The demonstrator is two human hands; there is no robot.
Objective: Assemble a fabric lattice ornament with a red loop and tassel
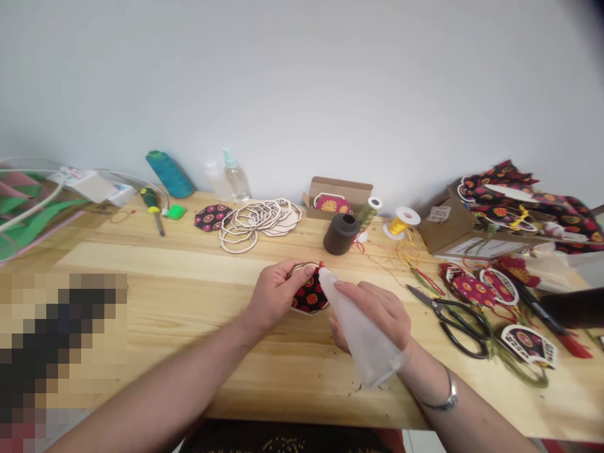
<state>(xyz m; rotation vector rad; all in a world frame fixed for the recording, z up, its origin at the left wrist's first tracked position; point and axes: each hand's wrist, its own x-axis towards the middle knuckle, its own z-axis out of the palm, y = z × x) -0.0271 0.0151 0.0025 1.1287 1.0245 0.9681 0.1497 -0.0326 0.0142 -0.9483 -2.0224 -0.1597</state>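
My left hand (pixel 279 290) is closed on a rounded fabric piece (pixel 310 296), black with red and orange flowers and a pale wooden rim. Its thumb presses on the upper part of the face. In my right hand (pixel 377 309) is a whitish translucent squeeze bottle (pixel 361 343), tilted with its narrow end at the piece's top edge. A small bit of red shows at that end; whether it is cord or part of the bottle I cannot tell. My right fingers hide part of the bottle, and my left fingers behind the piece are hidden.
Wooden cut-out frames (pixel 259 220), a brown thread cone (pixel 340 234), a yellow cord spool (pixel 401 221) and a small open box (pixel 340 189) stand behind. Black scissors (pixel 453 318), finished ornaments (pixel 528 346) and a full carton (pixel 465 229) lie right. A screwdriver (pixel 151 204) lies left.
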